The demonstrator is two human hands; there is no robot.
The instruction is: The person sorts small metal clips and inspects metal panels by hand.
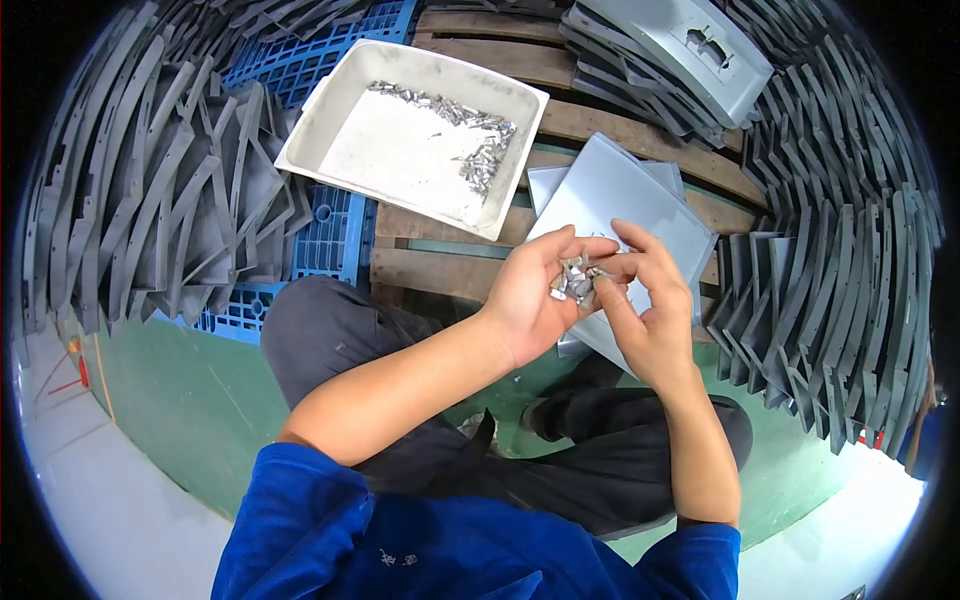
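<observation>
Head view, looking down: the left hand (530, 285) is turned palm up and cupped, holding a small heap of shiny metal pieces (577, 282). The right hand (655, 305) comes in from the other side, its thumb and bent fingers touching the heap; whether it pinches a single piece cannot be told. Both hands are above a flat grey panel (610, 185), which lies askew over other sheets on a wooden pallet (435, 270). Beyond the left hand, a white tray (390, 145) rests at an angle, with more loose metal bits (484, 165) scattered along its far and right sides. Blue plastic pallets (335, 235) show beside and behind the tray. Tall rows of grey bent panels (850, 220) stand on the right, and a similar leaning stack (130, 190) fills the left. At upper right, a pale panel with a ragged cutout (680, 50) lies on top of others. The person's dark-trousered legs (340, 340) are bent above a green floor (170, 400)
</observation>
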